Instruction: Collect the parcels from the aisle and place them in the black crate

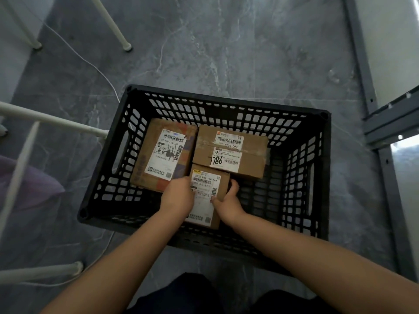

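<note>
RISK: small parcel (207, 189) may snag its neighbours' edges and land tilted if I release early | GRIP: my left hand (179, 196) and right hand (227, 203) clasp its sides (fingers curled) | CRATE: black crate (226, 105) holds large parcel (163, 152), taped parcel (229, 150), mine in front

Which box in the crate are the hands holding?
The small near parcel, gripped between the left hand and right hand. The left parcel and the back-right parcel are not held.
</note>
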Action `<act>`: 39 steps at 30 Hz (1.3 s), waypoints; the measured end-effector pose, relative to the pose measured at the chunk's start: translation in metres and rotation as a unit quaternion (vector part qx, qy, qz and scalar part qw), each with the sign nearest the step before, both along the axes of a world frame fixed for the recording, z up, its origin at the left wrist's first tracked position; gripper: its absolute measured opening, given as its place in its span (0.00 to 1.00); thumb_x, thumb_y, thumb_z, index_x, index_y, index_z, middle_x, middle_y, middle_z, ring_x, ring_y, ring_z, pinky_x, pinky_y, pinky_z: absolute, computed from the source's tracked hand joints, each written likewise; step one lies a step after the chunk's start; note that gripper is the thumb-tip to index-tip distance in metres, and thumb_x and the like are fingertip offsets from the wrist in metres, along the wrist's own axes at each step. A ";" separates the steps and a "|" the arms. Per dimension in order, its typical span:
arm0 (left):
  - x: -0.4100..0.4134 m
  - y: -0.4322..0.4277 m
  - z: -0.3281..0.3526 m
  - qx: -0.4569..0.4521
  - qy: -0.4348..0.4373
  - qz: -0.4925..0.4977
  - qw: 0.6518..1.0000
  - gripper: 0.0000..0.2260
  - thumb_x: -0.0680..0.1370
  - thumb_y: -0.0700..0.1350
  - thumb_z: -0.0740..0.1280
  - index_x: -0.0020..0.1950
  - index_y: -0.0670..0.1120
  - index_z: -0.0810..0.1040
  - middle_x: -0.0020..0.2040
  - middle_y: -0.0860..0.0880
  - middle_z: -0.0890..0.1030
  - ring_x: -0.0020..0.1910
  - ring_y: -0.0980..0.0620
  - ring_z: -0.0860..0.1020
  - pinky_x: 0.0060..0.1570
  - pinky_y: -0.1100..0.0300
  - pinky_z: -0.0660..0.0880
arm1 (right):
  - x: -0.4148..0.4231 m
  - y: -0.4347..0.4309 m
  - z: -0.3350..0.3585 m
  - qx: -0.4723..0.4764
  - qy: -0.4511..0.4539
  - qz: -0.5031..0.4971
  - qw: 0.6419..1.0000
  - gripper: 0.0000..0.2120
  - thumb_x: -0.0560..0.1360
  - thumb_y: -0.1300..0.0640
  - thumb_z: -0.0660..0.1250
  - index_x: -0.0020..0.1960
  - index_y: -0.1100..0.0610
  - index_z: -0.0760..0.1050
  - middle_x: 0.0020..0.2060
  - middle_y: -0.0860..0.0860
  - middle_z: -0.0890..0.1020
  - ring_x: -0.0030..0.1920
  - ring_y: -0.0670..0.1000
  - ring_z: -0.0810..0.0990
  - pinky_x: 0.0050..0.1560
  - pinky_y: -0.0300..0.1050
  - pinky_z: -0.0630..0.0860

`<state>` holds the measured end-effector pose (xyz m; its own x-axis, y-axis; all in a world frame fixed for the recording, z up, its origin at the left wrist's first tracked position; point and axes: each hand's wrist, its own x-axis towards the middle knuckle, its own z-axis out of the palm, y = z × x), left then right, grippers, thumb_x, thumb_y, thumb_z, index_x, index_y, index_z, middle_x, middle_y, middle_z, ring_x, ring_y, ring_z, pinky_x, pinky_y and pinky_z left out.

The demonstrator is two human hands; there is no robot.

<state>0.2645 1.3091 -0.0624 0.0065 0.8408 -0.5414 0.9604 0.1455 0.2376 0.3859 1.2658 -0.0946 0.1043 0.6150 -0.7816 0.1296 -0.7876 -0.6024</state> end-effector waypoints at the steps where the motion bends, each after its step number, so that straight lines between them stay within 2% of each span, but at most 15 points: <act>1: 0.001 -0.001 0.000 -0.009 -0.016 0.013 1.000 0.10 0.77 0.42 0.64 0.57 0.44 0.77 0.53 0.43 0.81 0.51 0.44 0.79 0.48 0.53 0.78 | 0.001 0.000 -0.001 -0.003 0.001 -0.004 1.000 0.37 0.77 0.64 0.61 0.75 0.56 0.39 0.67 0.57 0.71 0.65 0.56 0.73 0.62 0.48 0.70; 4: 0.002 -0.008 0.004 -0.051 -0.059 0.049 0.996 0.21 0.76 0.46 0.67 0.68 0.43 0.71 0.64 0.42 0.74 0.63 0.45 0.73 0.59 0.55 0.73 | 0.003 0.000 -0.001 -0.024 0.008 -0.026 0.999 0.36 0.76 0.63 0.63 0.74 0.56 0.43 0.67 0.58 0.71 0.64 0.56 0.73 0.61 0.48 0.71; 6: 0.002 -0.014 0.009 -0.055 -0.069 0.055 0.995 0.24 0.76 0.47 0.67 0.71 0.44 0.68 0.67 0.43 0.72 0.65 0.46 0.71 0.61 0.54 0.73 | 0.003 0.000 0.000 -0.049 0.018 -0.033 0.998 0.35 0.76 0.61 0.64 0.72 0.55 0.44 0.66 0.58 0.71 0.63 0.57 0.74 0.59 0.49 0.73; 10: 0.002 -0.006 0.026 -0.039 -0.090 0.054 0.994 0.22 0.77 0.50 0.65 0.69 0.45 0.70 0.65 0.47 0.76 0.62 0.47 0.74 0.57 0.56 0.73 | 0.014 0.009 0.021 -0.101 0.051 -0.021 0.993 0.33 0.75 0.55 0.66 0.71 0.54 0.48 0.64 0.56 0.73 0.57 0.53 0.74 0.49 0.46 0.70; 12: 0.005 0.004 0.039 -0.056 -0.173 0.084 0.980 0.18 0.78 0.49 0.65 0.66 0.45 0.73 0.62 0.48 0.78 0.61 0.49 0.76 0.57 0.57 0.72 | 0.026 0.015 0.041 -0.093 0.051 -0.015 0.994 0.33 0.75 0.53 0.66 0.72 0.54 0.50 0.62 0.54 0.73 0.53 0.51 0.71 0.48 0.44 0.68; 15: 0.013 0.015 0.079 -0.076 -0.283 0.130 0.947 0.12 0.78 0.48 0.65 0.61 0.49 0.76 0.57 0.50 0.80 0.58 0.51 0.78 0.58 0.54 0.74 | 0.049 0.018 0.092 -0.036 0.037 -0.040 0.998 0.29 0.75 0.54 0.65 0.71 0.53 0.55 0.59 0.50 0.73 0.52 0.48 0.72 0.48 0.41 0.68; 18: 0.026 0.019 0.149 -0.060 -0.346 0.159 0.923 0.06 0.78 0.47 0.66 0.54 0.55 0.76 0.54 0.52 0.81 0.55 0.52 0.79 0.58 0.52 0.76 | 0.071 0.015 0.175 0.053 0.045 -0.066 0.995 0.21 0.76 0.59 0.64 0.67 0.52 0.63 0.54 0.43 0.75 0.49 0.40 0.74 0.47 0.37 0.71; 21: 0.043 0.022 0.246 -0.055 -0.393 0.147 0.906 0.07 0.77 0.45 0.67 0.52 0.57 0.76 0.53 0.53 0.81 0.54 0.53 0.79 0.58 0.51 0.76 | 0.097 0.011 0.280 0.131 0.026 -0.097 0.986 0.15 0.76 0.62 0.64 0.60 0.50 0.70 0.52 0.45 0.80 0.54 0.45 0.79 0.54 0.41 0.74; 24: 0.064 0.025 0.357 -0.038 -0.443 0.125 0.887 0.07 0.77 0.45 0.67 0.50 0.58 0.77 0.51 0.54 0.82 0.54 0.53 0.80 0.59 0.52 0.76 | 0.126 0.002 0.401 0.186 -0.012 -0.108 0.977 0.13 0.76 0.68 0.62 0.53 0.51 0.71 0.48 0.49 0.80 0.48 0.47 0.79 0.47 0.32 0.75; 27: 0.085 0.026 0.472 -0.025 -0.481 0.091 0.871 0.08 0.77 0.43 0.67 0.50 0.56 0.78 0.49 0.54 0.83 0.53 0.51 0.81 0.59 0.51 0.75 | 0.144 -0.009 0.525 0.213 -0.050 -0.093 0.971 0.14 0.76 0.70 0.62 0.53 0.52 0.70 0.48 0.52 0.80 0.46 0.48 0.79 0.47 0.30 0.75; 30: 0.107 0.028 0.591 -0.001 -0.522 0.066 0.851 0.08 0.78 0.38 0.65 0.50 0.52 0.77 0.45 0.53 0.82 0.49 0.49 0.80 0.55 0.56 0.76 | 0.155 -0.015 0.646 0.260 -0.067 -0.120 0.956 0.14 0.76 0.69 0.61 0.56 0.53 0.69 0.46 0.51 0.80 0.45 0.47 0.79 0.45 0.29 0.74; 33: 0.124 0.028 0.693 0.019 -0.557 0.021 0.830 0.06 0.78 0.37 0.63 0.54 0.44 0.77 0.44 0.52 0.81 0.42 0.53 0.79 0.42 0.69 0.73 | 0.162 -0.022 0.751 0.313 -0.093 -0.162 0.931 0.14 0.77 0.68 0.60 0.54 0.50 0.69 0.44 0.50 0.80 0.38 0.39 0.80 0.44 0.33 0.74; 34: 0.130 0.028 0.721 0.025 -0.566 0.006 0.824 0.07 0.79 0.37 0.63 0.55 0.42 0.76 0.43 0.51 0.81 0.40 0.53 0.78 0.38 0.73 0.72 | 0.165 -0.027 0.779 0.325 -0.114 -0.164 0.924 0.14 0.77 0.68 0.60 0.53 0.49 0.69 0.44 0.50 0.81 0.38 0.39 0.80 0.45 0.35 0.74; 36: 0.142 0.025 0.769 0.039 -0.589 -0.026 0.807 0.06 0.78 0.36 0.63 0.53 0.42 0.76 0.43 0.49 0.80 0.39 0.53 0.77 0.34 0.76 0.70 | 0.169 -0.040 0.826 0.349 -0.143 -0.175 0.910 0.13 0.77 0.67 0.60 0.54 0.50 0.70 0.45 0.51 0.81 0.42 0.45 0.80 0.48 0.41 0.75; 39: 0.160 0.011 0.817 0.052 -0.619 -0.084 0.779 0.07 0.78 0.36 0.63 0.47 0.48 0.76 0.42 0.50 0.80 0.39 0.53 0.77 0.34 0.74 0.70 | 0.168 -0.070 0.873 0.374 -0.186 -0.213 0.884 0.12 0.77 0.64 0.61 0.59 0.54 0.70 0.49 0.52 0.82 0.46 0.50 0.81 0.51 0.45 0.75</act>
<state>0.4249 1.3203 0.7550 0.5844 0.8105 0.0397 -0.0120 -0.0402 0.9991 0.5542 1.1961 0.7782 0.6142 0.7883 -0.0369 0.2165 -0.2133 -0.9527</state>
